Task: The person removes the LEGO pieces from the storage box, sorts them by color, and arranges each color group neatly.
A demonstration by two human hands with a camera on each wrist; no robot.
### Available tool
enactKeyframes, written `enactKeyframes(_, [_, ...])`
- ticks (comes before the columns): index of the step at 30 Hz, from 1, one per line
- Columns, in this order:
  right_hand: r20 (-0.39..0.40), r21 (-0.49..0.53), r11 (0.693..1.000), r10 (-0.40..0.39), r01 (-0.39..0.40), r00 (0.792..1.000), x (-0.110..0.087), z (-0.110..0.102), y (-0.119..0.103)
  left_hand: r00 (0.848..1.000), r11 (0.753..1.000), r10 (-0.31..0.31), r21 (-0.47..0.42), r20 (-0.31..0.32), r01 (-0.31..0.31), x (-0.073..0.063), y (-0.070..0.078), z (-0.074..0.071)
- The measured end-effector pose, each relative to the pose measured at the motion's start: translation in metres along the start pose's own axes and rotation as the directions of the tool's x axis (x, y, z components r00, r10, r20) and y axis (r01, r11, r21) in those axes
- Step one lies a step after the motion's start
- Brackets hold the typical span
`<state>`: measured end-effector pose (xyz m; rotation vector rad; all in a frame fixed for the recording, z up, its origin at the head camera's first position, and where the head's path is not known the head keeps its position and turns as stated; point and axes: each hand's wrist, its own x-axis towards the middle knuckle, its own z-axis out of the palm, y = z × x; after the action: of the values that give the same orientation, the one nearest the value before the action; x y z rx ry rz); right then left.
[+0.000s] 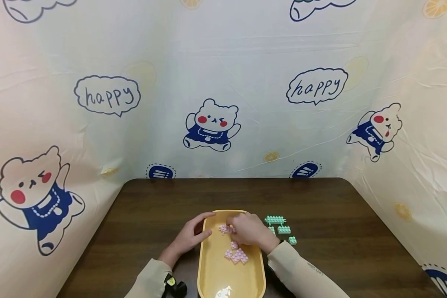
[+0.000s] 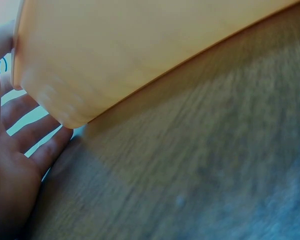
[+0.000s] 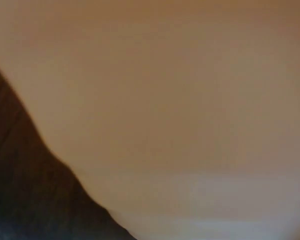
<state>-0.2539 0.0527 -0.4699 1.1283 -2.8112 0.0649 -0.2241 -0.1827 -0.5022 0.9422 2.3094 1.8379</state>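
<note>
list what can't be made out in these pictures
- Head view: the right hand hides its own fingertips, and so whether they hold a pink block.
- Head view: that hand partly covers one green block.
- Head view: bottom edge cuts off the yellow tray's near end.
- Left wrist view: tray wall hides its contents.
- Right wrist view: pale surface, too blurred to identify.

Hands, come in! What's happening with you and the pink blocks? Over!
Left hand touching the yellow tray. Right hand in the tray, at the pink blocks; grip hidden. Green blocks outside the tray; nothing seen in the way. Over.
</note>
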Motion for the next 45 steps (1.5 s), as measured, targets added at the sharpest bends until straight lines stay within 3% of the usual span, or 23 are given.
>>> enactKeyframes(14, [-0.011, -0.004, 1.000, 0.002, -0.002, 1.000, 0.000, 0.001, 0.000, 1.000, 1.000, 0.008, 0.002, 0.003, -0.008, 0.000, 0.000, 0.000])
enactKeyframes(19, [0.010, 0.123, 0.992, 0.021, -0.022, 1.000, -0.001, -0.003, 0.003, 1.000, 1.000, 0.013, 0.009, -0.001, -0.013, 0.001, 0.000, 0.000])
enactKeyframes(26, [0.042, 0.300, 0.952, 0.048, -0.058, 0.998, -0.003, -0.012, 0.005, 1.000, 0.999, 0.028, 0.017, -0.002, -0.028, 0.001, -0.001, 0.000])
enactKeyframes(39, [-0.128, 0.297, 0.955, 0.014, 0.025, 0.992, -0.017, -0.031, 0.011, 1.000, 1.000, 0.016, 0.025, -0.001, -0.016, 0.001, 0.001, -0.001])
enactKeyframes(45, [-0.155, 0.314, 0.949, 0.035, 0.015, 0.987, -0.028, -0.042, 0.012, 1.000, 1.000, 0.008, 0.013, -0.012, -0.008, 0.002, -0.014, 0.000])
